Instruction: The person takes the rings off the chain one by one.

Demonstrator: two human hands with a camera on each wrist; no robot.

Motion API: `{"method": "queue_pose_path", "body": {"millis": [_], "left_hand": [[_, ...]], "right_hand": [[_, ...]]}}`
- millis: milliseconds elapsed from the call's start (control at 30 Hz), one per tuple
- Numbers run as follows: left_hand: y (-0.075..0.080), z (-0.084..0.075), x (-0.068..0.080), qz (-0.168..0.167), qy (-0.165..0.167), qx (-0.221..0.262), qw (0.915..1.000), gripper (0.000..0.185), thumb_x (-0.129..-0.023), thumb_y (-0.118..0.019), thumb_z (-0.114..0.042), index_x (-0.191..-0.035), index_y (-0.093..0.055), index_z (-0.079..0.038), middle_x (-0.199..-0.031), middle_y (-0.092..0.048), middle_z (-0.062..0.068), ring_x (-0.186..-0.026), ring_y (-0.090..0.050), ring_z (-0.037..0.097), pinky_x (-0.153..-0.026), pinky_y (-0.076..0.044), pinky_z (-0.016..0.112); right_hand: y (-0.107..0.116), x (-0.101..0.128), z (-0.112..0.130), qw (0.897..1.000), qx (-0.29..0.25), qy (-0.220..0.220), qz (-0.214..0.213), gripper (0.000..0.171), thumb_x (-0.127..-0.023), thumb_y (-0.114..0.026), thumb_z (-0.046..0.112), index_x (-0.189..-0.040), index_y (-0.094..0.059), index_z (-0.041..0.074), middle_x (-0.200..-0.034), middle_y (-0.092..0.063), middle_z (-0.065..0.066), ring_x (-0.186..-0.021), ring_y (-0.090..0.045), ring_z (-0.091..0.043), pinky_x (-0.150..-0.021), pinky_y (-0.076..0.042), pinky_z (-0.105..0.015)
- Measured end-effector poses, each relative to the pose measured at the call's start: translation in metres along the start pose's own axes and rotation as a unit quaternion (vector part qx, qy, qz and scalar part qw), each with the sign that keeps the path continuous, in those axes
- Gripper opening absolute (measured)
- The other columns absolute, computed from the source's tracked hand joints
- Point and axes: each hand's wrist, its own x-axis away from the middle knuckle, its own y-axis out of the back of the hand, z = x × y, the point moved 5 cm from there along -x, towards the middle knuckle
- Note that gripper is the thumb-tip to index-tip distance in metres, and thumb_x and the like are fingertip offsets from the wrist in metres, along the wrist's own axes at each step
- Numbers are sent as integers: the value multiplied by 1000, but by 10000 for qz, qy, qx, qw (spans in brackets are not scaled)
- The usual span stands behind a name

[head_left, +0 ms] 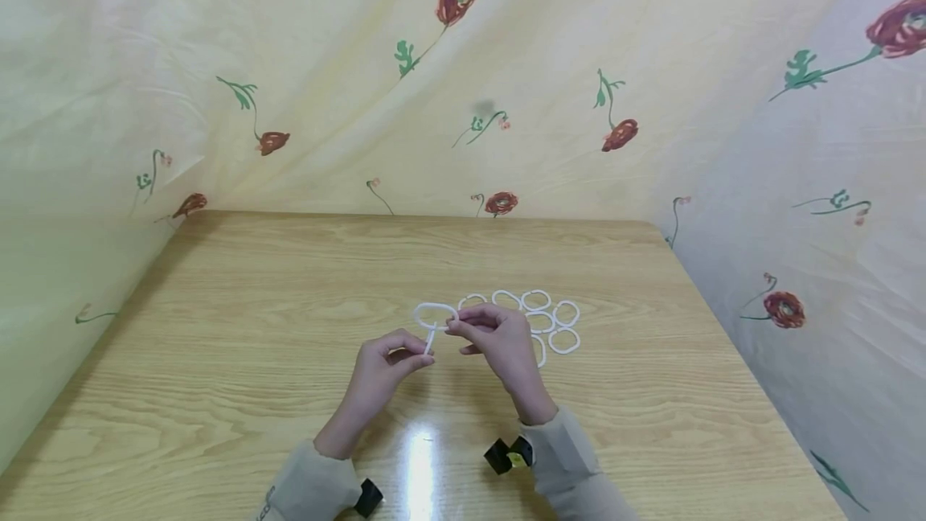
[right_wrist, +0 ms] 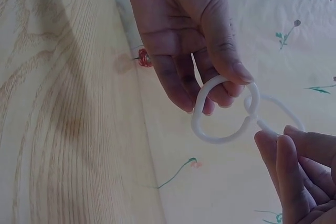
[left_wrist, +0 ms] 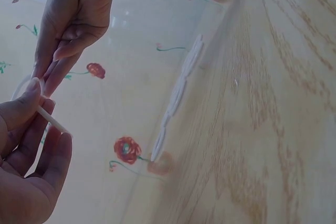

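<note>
In front of me, two white open-gap plastic rings are held up above the table. My right hand (head_left: 502, 338) pinches one white ring (right_wrist: 197, 124) between thumb and fingers. The other white ring (left_wrist: 54, 120) is pinched in the fingertips of my left hand (head_left: 385, 364). In the right wrist view the rings cross at the gap of the right-hand ring, and they appear hooked together. From the head view, the left-hand ring stands nearly edge-on below the right-hand one. Fingertips hide part of each ring.
Several more white rings (head_left: 567, 352) lie grouped on the wooden table (head_left: 275, 288), just beyond and right of my right hand, which hides some. A flowered cloth (head_left: 325, 47) hangs behind and at both sides of the table.
</note>
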Motion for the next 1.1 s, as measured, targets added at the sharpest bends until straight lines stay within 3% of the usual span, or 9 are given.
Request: {"method": "queue_pose_path", "body": {"millis": [400, 633, 933, 1100], "left_hand": [[2, -1, -2, -150, 167, -35, 9997, 16, -80, -74, -1, -86, -66, 11, -94, -67, 27, -82, -66, 3, -84, -58, 22], [5, 0, -2, -283, 209, -35, 9994, 26, -79, -77, -13, -84, -66, 10, -93, -69, 24, -82, -66, 3, -83, -59, 22], [8, 3, -6, -673, 537, -233, 9960, 9, -81, -74, 2, -84, -68, 8, -87, -71, 13, -82, -66, 3, -78, -58, 19], [10, 6, -9, -847, 721, -568, 9922, 7, -81, -74, -1, -83, -70, 4, -88, -71, 13, -83, -64, 6, -76, -56, 16]], "right_hand": [[17, -7, -2, 9996, 110, -25, -275, 16, -83, -75, 6, -95, -71, -4, -89, -75, -12, -81, -74, -19, -61, -61, -27], [32, -11, -3, 9986, 113, -120, -499, 21, -84, -75, 7, -99, -70, -7, -88, -75, -7, -76, -73, -11, -61, -61, -27], [48, -12, -11, 9979, 197, -213, -572, 22, -85, -74, 7, -100, -69, -8, -89, -75, -8, -77, -73, -11, -62, -61, -26], [58, -12, -15, 9971, 411, -271, -579, 25, -85, -73, 6, -103, -67, -10, -88, -75, -8, -79, -74, -15, -61, -61, -24]]}}
